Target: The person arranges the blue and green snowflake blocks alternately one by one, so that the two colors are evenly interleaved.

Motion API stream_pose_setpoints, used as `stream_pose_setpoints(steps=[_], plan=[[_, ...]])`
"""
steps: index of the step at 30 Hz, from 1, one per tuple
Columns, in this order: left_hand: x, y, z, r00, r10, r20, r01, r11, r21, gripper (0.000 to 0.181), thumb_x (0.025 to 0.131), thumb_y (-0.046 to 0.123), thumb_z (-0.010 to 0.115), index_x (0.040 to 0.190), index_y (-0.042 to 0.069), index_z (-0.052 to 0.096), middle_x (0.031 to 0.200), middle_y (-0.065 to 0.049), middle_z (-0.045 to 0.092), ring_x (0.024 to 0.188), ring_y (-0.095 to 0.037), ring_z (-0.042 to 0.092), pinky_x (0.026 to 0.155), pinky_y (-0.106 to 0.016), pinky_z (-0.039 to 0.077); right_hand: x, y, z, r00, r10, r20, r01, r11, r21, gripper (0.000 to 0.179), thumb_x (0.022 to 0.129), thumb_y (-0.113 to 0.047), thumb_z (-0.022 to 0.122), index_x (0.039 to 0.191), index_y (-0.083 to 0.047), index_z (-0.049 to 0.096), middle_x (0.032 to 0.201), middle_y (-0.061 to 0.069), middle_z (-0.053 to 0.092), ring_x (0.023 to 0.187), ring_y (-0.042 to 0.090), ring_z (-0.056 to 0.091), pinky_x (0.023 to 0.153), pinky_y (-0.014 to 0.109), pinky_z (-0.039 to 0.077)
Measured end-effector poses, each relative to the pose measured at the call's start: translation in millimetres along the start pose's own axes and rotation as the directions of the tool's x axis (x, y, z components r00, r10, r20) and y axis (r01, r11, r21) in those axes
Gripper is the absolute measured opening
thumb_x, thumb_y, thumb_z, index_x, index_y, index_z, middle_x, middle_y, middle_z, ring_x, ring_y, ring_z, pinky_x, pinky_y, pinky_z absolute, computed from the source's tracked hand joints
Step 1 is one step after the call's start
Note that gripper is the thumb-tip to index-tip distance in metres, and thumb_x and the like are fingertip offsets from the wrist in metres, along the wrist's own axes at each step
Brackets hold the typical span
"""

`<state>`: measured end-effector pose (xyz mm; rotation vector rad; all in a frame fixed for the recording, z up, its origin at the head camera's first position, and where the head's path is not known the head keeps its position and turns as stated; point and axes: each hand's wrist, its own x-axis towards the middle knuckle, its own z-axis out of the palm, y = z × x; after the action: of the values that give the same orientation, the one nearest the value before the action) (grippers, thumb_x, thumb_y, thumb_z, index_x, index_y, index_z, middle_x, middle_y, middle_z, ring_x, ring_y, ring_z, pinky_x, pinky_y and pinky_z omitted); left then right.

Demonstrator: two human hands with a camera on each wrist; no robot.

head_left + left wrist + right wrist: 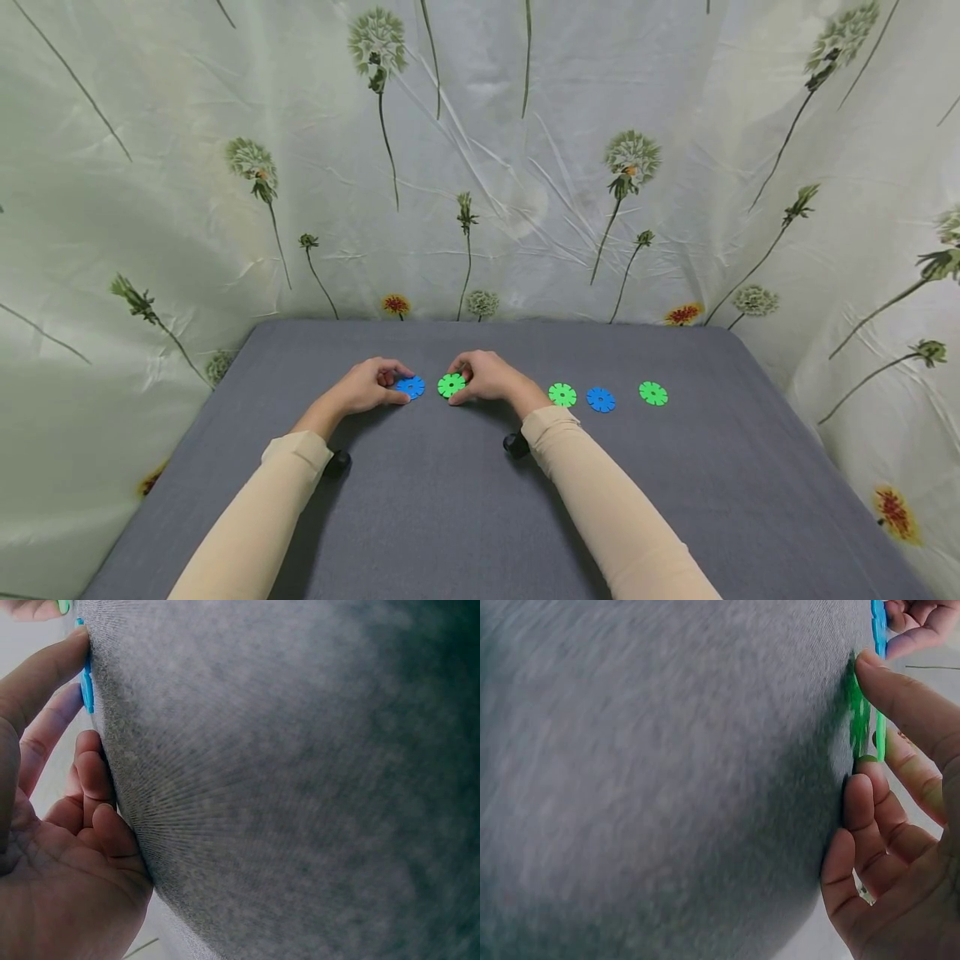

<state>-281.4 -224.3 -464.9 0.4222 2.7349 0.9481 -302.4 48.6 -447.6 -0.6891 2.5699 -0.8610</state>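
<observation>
A blue notched plastic disc [413,383] is pinched at its edge between the thumb and a finger of my left hand [367,387]. In the left wrist view this blue disc [88,690] appears nearly edge-on, close to the grey cloth. My right hand [489,377] pinches a green notched disc [448,382] by its right side, thumb on the near edge and fingers on the far edge. The right wrist view has the green disc [859,712] between thumb and fingers. A small gap separates the two held discs.
Right of my right hand, a green disc [557,390], a blue disc [596,395] and another green disc [648,389] lie flat in a loose row on the grey table [420,517]. A flower-printed curtain [315,100] hangs behind and beside the table.
</observation>
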Motion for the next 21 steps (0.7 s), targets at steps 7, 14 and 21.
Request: stream_pose_setpoints(steps=[7,14,21], plan=[[-0.6,0.8,-0.4,1.000,-0.011,-0.001,0.011,1.000,-0.004,0.037,0.092,0.025,0.087,0.127,0.014,0.078,0.102,-0.008,0.061,0.091,-0.022,0.054,0.078,-0.035,0.043,4.6,-5.0,4.9,1.000,0.016,-0.006,-0.016,1.000,0.002,0.049,0.089,-0.027,0.091,0.132,-0.012,0.074,0.101,0.001,0.065,0.086,0.012,0.054,0.077,0.025,0.044],[1.1,0.8,0.8,1.000,-0.013,0.000,0.013,1.000,-0.008,0.037,0.093,0.024,0.086,0.127,0.014,0.078,0.103,-0.008,0.061,0.090,-0.022,0.054,0.077,-0.035,0.043,4.6,-8.1,7.4,0.999,0.035,-0.011,-0.035,0.999,0.021,0.048,0.089,-0.026,0.091,0.132,-0.013,0.073,0.098,0.001,0.062,0.084,0.013,0.051,0.074,0.025,0.042],[1.4,-1.2,-0.1,1.000,-0.022,-0.002,0.022,1.000,-0.016,0.036,0.092,0.026,0.087,0.126,0.016,0.078,0.104,-0.008,0.062,0.091,-0.022,0.055,0.078,-0.035,0.044,6.4,-8.4,11.4,0.998,0.057,-0.020,-0.057,0.998,0.020,0.047,0.090,-0.027,0.091,0.131,-0.016,0.073,0.100,0.001,0.062,0.086,0.015,0.053,0.077,0.028,0.043]])
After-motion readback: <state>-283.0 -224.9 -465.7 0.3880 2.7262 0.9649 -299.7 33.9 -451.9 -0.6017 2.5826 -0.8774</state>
